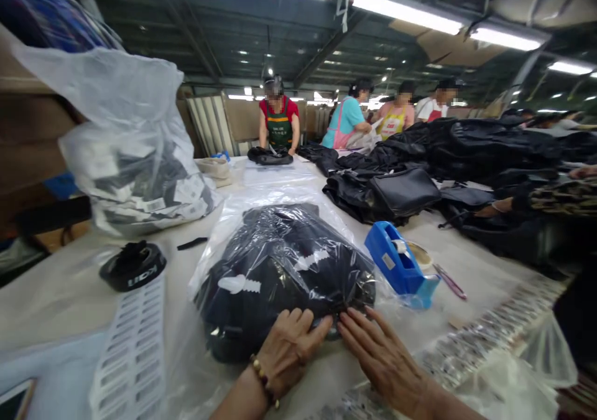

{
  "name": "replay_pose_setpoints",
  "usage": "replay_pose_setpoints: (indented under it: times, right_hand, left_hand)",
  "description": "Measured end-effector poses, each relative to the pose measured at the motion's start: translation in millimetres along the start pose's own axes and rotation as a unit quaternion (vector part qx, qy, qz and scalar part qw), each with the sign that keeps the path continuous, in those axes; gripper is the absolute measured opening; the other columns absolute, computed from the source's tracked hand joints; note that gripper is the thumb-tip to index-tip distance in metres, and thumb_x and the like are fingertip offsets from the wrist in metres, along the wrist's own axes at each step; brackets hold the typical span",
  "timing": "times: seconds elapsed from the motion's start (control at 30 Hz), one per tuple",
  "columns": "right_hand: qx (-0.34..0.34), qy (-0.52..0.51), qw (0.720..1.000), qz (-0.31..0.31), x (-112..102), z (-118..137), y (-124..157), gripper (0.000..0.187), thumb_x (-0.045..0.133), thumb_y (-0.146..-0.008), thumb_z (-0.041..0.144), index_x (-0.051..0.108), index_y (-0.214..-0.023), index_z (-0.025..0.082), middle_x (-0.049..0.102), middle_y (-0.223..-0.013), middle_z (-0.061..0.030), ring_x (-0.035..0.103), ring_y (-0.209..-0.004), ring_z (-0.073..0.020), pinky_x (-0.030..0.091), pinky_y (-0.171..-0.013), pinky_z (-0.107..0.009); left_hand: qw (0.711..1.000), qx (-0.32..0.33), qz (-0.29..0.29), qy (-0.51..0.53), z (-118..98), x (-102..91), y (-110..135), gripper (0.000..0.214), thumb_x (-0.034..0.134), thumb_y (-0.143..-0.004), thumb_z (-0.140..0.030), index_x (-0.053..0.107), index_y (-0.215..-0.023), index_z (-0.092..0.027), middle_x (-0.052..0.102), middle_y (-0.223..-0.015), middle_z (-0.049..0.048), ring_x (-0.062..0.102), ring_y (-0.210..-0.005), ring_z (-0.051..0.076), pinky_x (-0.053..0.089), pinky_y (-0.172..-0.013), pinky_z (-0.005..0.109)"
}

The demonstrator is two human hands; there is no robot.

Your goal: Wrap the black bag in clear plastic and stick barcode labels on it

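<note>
Your left hand and right hand lie flat, fingers spread, gripping nothing, pressing the near edge of the clear plastic bag holding a black garment on the white table. Just beyond sits a blue tape dispenser.

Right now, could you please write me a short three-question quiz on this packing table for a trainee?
1. True or false: both hands press on the bagged black item.
2. Which lies nearer the right hand: (a) the blue tape dispenser or (b) the black coiled strap?
3. Fill in: the label sheet lies on the person's ____ side.

Key: 1 true, the left hand and the right hand both rest flat on its near edge; 2 a; 3 left.
</note>
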State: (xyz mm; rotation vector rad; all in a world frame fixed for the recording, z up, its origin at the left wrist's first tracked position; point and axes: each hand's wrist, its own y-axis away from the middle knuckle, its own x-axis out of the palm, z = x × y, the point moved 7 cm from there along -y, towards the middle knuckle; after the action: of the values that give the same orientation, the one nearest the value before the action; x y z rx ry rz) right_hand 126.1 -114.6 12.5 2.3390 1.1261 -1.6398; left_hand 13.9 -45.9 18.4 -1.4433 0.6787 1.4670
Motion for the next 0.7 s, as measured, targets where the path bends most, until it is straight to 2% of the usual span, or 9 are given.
replay_pose_setpoints:
  times: [0.13, 0.3, 0.43, 0.53, 0.6, 0.7]
  right_hand:
    - [-0.009, -0.005, 0.999, -0.053, 1, 0, -2, 0.057, 0.035, -0.077, 0.002, 0.044, -0.133, 0.011, 0.046, -0.138, -0.0068, 0.034, -0.131, -0.0249, 0.024, -0.108, -0.046]
    - [0.013, -0.062, 0.994, -0.086, 5, -2, 1, 0.052, 0.034, -0.079, 0.002, 0.047, -0.129, 0.009, 0.048, -0.135, -0.0085, 0.033, -0.131, -0.0237, 0.017, -0.111, -0.045]
    - [0.012, -0.076, 0.993, -0.093, 8, -1, 3, 0.058, 0.034, -0.078, 0.002, 0.038, -0.136, 0.009, 0.046, -0.137, -0.0091, 0.032, -0.132, -0.0239, 0.019, -0.11, -0.045]
    - [0.008, -0.072, 0.993, -0.094, 10, -2, 3, 0.062, 0.035, -0.078, 0.002, 0.032, -0.139, 0.009, 0.046, -0.137, -0.0095, 0.033, -0.131, -0.0238, 0.022, -0.109, -0.045]
    - [0.003, -0.07, 0.993, -0.091, 11, -2, 3, 0.062, 0.035, -0.078, 0.002, 0.032, -0.139, 0.008, 0.046, -0.137, -0.0106, 0.034, -0.131, -0.0248, 0.023, -0.109, -0.045]
    - [0.004, -0.07, 0.993, -0.094, 11, -3, 3, 0.062, 0.036, -0.078, 0.002, 0.031, -0.139, 0.008, 0.047, -0.136, -0.0106, 0.035, -0.131, -0.025, 0.023, -0.109, -0.045]
  left_hand:
    - [0.999, -0.033, -0.014, -0.004, 5, -20.6, 24, 0.041, 0.044, -0.086, -0.016, 0.041, -0.127, -0.019, 0.06, -0.097, 0.0045, 0.054, -0.078, 0.02, 0.043, -0.07, 0.037]
    - [0.986, -0.098, -0.111, -0.072, 23, -54.4, 92, 0.033, 0.031, -0.094, -0.027, 0.055, -0.111, -0.012, 0.063, -0.099, 0.007, 0.051, -0.094, 0.021, 0.032, -0.087, 0.039]
    - [0.974, -0.152, -0.141, -0.087, 35, -54.1, 136, 0.032, 0.032, -0.094, -0.028, 0.06, -0.1, -0.015, 0.064, -0.097, 0.0071, 0.05, -0.096, 0.022, 0.031, -0.089, 0.039]
    - [0.971, -0.163, -0.158, -0.076, 37, -48.0, 149, 0.031, 0.03, -0.094, -0.02, 0.061, -0.093, -0.016, 0.065, -0.094, 0.0068, 0.051, -0.095, 0.021, 0.032, -0.089, 0.039]
    - [0.972, -0.164, -0.163, -0.046, 38, -47.3, 150, 0.034, 0.027, -0.094, -0.015, 0.06, -0.086, -0.018, 0.066, -0.088, 0.0032, 0.053, -0.091, 0.018, 0.032, -0.088, 0.037]
    - [0.97, -0.194, -0.149, 0.009, 47, -51.0, 147, 0.034, 0.03, -0.096, -0.02, 0.056, -0.075, -0.02, 0.064, -0.074, -0.0032, 0.054, -0.078, 0.015, 0.03, -0.086, 0.035]
